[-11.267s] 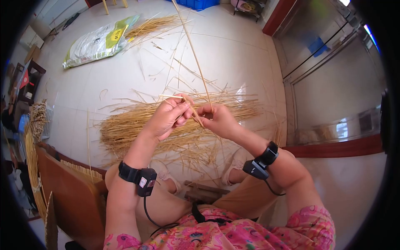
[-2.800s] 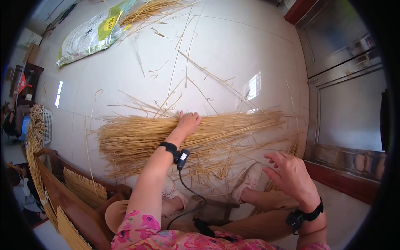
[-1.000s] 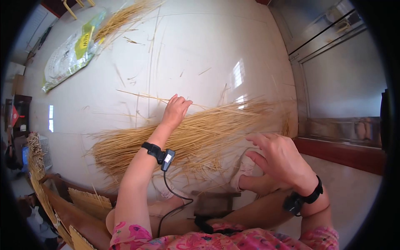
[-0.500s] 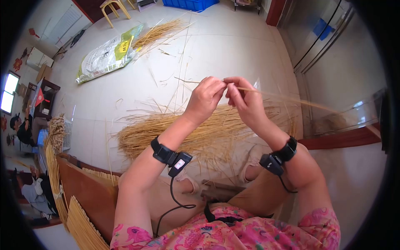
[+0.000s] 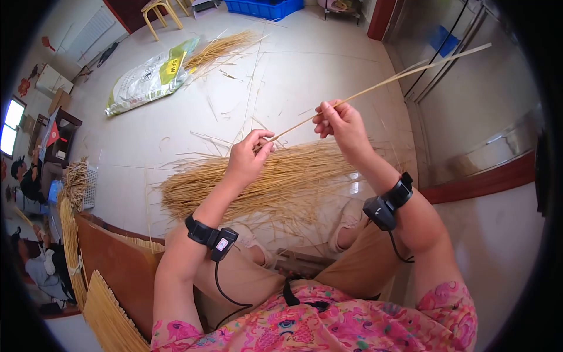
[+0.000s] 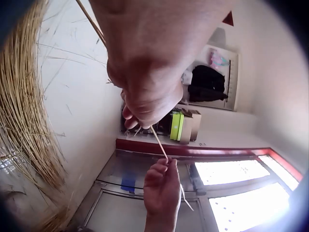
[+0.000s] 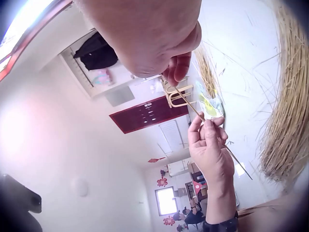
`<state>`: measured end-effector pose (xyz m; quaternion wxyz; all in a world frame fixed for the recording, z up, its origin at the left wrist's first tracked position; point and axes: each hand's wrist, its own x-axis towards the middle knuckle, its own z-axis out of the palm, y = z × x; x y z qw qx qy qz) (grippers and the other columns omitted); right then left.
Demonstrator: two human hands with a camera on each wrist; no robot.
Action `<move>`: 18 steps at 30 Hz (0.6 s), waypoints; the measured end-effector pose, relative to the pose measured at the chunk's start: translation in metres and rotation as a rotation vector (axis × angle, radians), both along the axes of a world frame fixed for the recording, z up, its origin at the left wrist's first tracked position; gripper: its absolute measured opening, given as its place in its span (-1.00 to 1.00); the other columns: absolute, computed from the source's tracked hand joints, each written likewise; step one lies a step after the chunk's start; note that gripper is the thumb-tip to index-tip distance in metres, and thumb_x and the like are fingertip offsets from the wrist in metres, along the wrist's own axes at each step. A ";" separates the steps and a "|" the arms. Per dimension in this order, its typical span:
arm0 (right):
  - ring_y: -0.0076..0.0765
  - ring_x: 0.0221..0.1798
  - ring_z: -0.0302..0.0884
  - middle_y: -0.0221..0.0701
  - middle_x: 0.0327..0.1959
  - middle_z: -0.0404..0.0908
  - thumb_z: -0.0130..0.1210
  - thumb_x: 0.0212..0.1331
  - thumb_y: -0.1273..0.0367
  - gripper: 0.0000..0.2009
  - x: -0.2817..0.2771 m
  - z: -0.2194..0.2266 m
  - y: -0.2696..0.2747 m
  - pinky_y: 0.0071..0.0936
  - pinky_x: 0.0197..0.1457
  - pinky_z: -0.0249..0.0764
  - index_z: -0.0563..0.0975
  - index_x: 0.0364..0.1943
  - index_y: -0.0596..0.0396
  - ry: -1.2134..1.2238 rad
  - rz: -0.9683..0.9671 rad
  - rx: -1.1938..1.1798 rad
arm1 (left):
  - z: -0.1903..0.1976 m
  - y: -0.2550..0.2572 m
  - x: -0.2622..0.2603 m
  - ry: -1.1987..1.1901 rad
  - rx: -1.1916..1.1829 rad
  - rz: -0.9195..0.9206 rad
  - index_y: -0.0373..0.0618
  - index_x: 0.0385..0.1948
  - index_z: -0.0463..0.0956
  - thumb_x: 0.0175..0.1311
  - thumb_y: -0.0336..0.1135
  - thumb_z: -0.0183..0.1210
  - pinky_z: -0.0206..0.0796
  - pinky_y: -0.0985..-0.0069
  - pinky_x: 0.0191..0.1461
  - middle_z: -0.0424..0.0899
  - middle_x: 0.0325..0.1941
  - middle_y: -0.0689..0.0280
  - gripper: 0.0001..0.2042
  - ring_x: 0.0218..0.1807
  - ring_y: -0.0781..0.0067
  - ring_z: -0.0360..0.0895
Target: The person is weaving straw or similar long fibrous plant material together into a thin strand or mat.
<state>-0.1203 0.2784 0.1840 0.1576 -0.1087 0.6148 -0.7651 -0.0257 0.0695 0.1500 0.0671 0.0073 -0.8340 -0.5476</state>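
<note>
A long straw stalk (image 5: 375, 87) slants from lower left to upper right above the floor in the head view. My left hand (image 5: 247, 155) pinches its lower end between thumb and fingers. Further up, my right hand (image 5: 343, 126) grips the same stalk, its fingers curled. Beyond the right hand the stalk looks split into thin strands. Under the hands lies a wide straw pile (image 5: 264, 182), spread sideways on the floor. In the right wrist view the left hand (image 7: 211, 152) has the stalk (image 7: 192, 107) running through its fingertips. The left wrist view shows the right hand (image 6: 161, 188) holding it too.
A white and green bag (image 5: 143, 82) with more straw (image 5: 226, 47) at its mouth lies further off. At left stand a brown wooden chair (image 5: 117, 246) and a tied straw bundle (image 5: 70, 234). Glass doors (image 5: 469, 117) are at right. Other people sit at far left.
Earlier the left hand was at the pile while the right was empty; then both met on a stalk. Since then the left hand has drawn away leftward, and the stalk's far end has swung up.
</note>
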 end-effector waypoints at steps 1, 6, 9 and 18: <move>-0.58 -0.53 0.48 -0.36 -0.49 0.53 -0.03 0.29 0.34 -0.82 0.003 -0.003 -0.002 -0.67 -0.50 0.40 0.43 -0.34 0.20 -0.033 0.013 0.027 | -0.005 -0.003 0.000 -0.030 0.109 -0.023 -0.23 -0.20 0.46 0.24 -0.48 0.04 0.29 0.74 -0.38 0.61 -0.40 0.35 -0.86 -0.41 0.74 0.45; -0.60 -0.46 0.48 -0.40 -0.43 0.53 0.00 0.27 0.35 -0.86 0.002 -0.026 -0.009 -0.67 -0.41 0.41 0.43 -0.32 0.14 -0.096 0.107 0.149 | -0.024 -0.006 -0.004 -0.105 0.121 -0.098 -0.27 -0.20 0.46 0.23 -0.47 0.07 0.32 0.73 -0.35 0.61 -0.39 0.35 -0.85 -0.39 0.72 0.47; -0.56 -0.47 0.50 -0.39 -0.45 0.54 0.01 0.25 0.38 -0.86 0.002 -0.040 -0.015 -0.65 -0.44 0.44 0.43 -0.33 0.19 -0.068 0.247 0.209 | -0.032 -0.004 -0.003 -0.135 0.145 -0.100 -0.28 -0.19 0.47 0.23 -0.47 0.07 0.34 0.72 -0.33 0.61 -0.39 0.35 -0.85 -0.38 0.71 0.48; -0.62 -0.49 0.48 -0.42 -0.48 0.55 0.03 0.24 0.37 -0.86 0.007 -0.038 -0.035 -0.67 -0.48 0.42 0.44 -0.36 0.16 -0.139 0.240 0.308 | -0.026 -0.004 -0.004 -0.057 0.128 -0.005 -0.26 -0.29 0.53 0.20 -0.45 0.12 0.37 0.68 -0.31 0.60 -0.42 0.33 -0.89 -0.40 0.66 0.50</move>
